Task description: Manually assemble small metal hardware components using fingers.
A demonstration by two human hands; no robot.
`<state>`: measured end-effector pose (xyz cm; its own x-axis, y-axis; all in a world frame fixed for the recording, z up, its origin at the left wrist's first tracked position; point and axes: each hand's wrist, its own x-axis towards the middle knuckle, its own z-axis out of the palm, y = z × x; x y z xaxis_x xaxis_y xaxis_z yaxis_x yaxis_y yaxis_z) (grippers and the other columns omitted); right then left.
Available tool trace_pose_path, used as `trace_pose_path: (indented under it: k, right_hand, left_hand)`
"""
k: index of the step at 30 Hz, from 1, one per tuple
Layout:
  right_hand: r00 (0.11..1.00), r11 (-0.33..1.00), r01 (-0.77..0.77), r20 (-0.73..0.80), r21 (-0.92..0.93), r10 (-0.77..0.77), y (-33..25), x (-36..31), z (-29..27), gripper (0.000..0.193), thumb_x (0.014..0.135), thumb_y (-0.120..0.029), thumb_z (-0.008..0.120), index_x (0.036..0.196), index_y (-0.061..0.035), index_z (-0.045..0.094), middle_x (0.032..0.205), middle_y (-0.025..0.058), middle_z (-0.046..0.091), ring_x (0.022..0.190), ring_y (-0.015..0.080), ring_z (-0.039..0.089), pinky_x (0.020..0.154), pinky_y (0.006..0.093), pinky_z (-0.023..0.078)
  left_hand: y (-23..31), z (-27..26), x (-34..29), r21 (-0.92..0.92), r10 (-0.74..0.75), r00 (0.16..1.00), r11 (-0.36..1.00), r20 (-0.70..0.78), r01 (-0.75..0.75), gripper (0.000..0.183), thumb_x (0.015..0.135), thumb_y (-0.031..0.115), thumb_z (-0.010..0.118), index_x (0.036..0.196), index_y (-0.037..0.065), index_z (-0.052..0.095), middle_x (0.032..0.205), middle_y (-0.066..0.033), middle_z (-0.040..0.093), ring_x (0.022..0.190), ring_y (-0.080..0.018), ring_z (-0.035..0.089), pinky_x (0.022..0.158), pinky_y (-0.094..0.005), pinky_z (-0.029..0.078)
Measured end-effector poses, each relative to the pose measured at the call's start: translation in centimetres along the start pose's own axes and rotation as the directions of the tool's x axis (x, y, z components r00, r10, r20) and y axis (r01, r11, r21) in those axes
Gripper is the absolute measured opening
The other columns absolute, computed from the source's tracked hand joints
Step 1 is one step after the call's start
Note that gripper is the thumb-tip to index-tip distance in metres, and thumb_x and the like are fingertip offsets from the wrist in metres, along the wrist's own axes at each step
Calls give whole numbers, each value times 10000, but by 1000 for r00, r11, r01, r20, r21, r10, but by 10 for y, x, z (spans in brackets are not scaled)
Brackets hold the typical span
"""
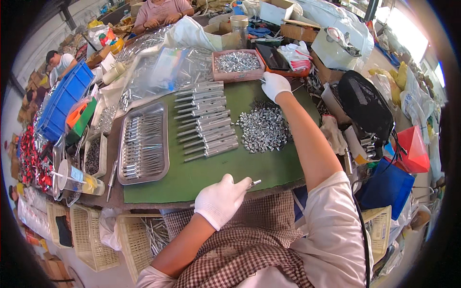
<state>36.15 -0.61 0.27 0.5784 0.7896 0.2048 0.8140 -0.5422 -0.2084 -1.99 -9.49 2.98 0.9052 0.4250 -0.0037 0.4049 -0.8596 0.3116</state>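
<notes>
My left hand (221, 201), in a white knit glove, is closed around a slim silver metal rod (256, 182) at the table's front edge. One end of the rod sticks out past the fingertips. My right hand (277, 86), also gloved, reaches to the near right corner of a pink tray (238, 75) heaped with small metal pieces. Its fingers are pinched together on something too small to make out. Between the hands, a pile of small shiny metal parts (265, 127) lies on the green mat (192, 180). Left of the pile, several silver tubes with thin shafts (206, 125) lie in a column.
A steel tray (166, 158) holding several thin metal rods sits on the mat's left. Clear plastic bags (144, 74) and a blue bin (66, 102) stand beyond it. A black mesh object (366, 103) is at right. Two other people (161, 12) sit across and far left.
</notes>
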Motion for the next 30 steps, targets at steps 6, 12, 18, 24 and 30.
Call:
trace_pose_path:
  k: [6,12,18,24,30]
  right_hand:
    - [974,973,226,21,-36,-226,-13,-20,-23,217,896,-184,576,998,-56,720,1035,210,730,985,394,701,886,486,554]
    - [915,901,385,44,198,-401,-33,-171,-53,124,912,-197,593,937,-97,662,895,158,673,867,380,674,803,485,544]
    - [960,882,275,-68,383,-270,-22,-210,-48,120,875,-149,710,989,-110,711,974,104,692,867,326,685,778,403,548]
    - [969,912,238,-146,335,-199,-18,-220,-49,109,854,-123,732,962,-118,735,950,78,684,840,301,684,754,378,546]
    - [965,946,255,-105,197,-239,-19,-229,-44,92,860,-148,717,950,-130,721,895,79,644,817,299,673,725,407,542]
  left_hand:
    - [1,2,1,34,23,1000,999,-15,-22,230,957,308,621,1184,291,647,844,-85,552,600,-289,645,533,-415,540]
    - [-1,3,0,46,3,1000,999,-27,-2,231,946,301,638,1175,299,664,821,-77,544,599,-274,647,520,-408,535]
    - [-3,8,0,69,40,993,997,-110,-32,193,943,310,648,1132,298,688,806,-68,542,574,-256,633,506,-390,528]
    - [-3,11,-1,95,35,995,995,-98,-26,180,952,306,641,1127,297,679,803,-66,544,571,-258,630,507,-392,532]
    - [-3,8,2,94,24,997,995,-76,-17,174,957,308,636,1126,291,674,806,-69,546,581,-262,635,513,-397,537]
